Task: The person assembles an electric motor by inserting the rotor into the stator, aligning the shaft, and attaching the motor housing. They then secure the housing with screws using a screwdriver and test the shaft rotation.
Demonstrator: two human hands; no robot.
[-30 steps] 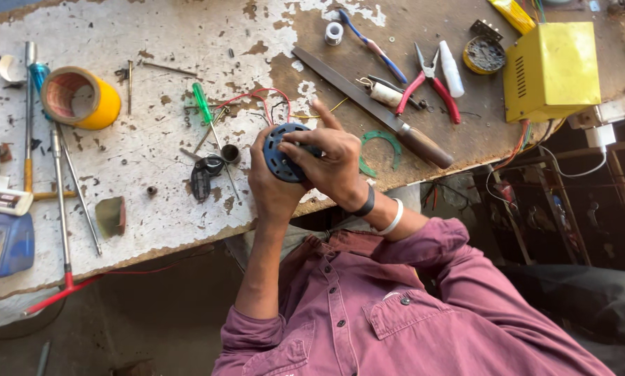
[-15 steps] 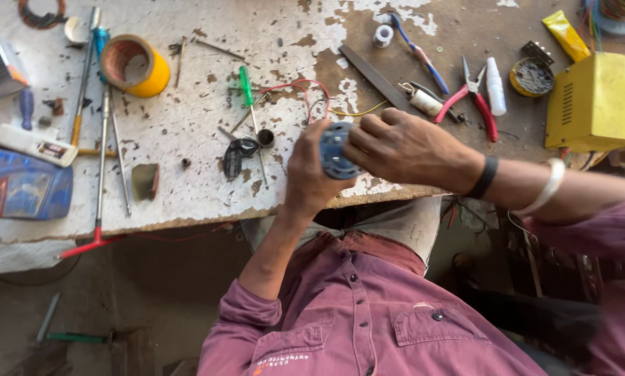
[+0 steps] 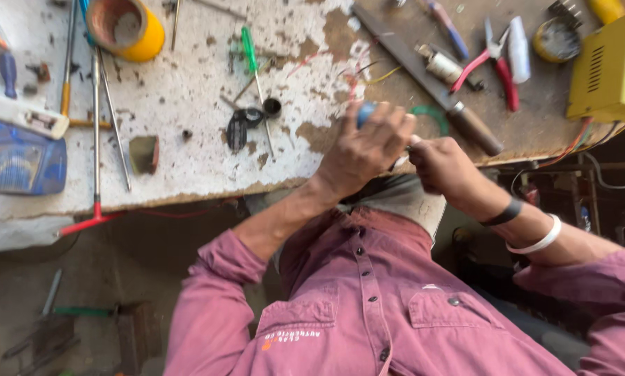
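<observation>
Left hand [image 3: 365, 150]: fingers wrapped over a small blue round part [image 3: 365, 111], grip clenched on it, held just above the tabletop [image 3: 187, 111] edge.
Right hand [image 3: 441, 163]: fist closed, pressed vs. the left hand; can't tell what, if anything, the grip holds. Black band & white bangle on that wrist.
Blue part: mostly hidden by left fingers, only top edge shows; near a green wire loop [image 3: 431, 113].
Tabletop: worn white paint over brown wood, cluttered w/ tools.
Nearby: long file w/ wooden handle [image 3: 431, 87] just beyond the hands; red-handled pliers [image 3: 490, 59] past it; green screwdriver [image 3: 253, 66] & black scissors [image 3: 241, 127] to the side.
Far side: yellow tape roll [image 3: 128, 28]; yellow metal box [image 3: 608, 69] at opposite corner.
Clothing: maroon button shirt, sleeves pushed up.
</observation>
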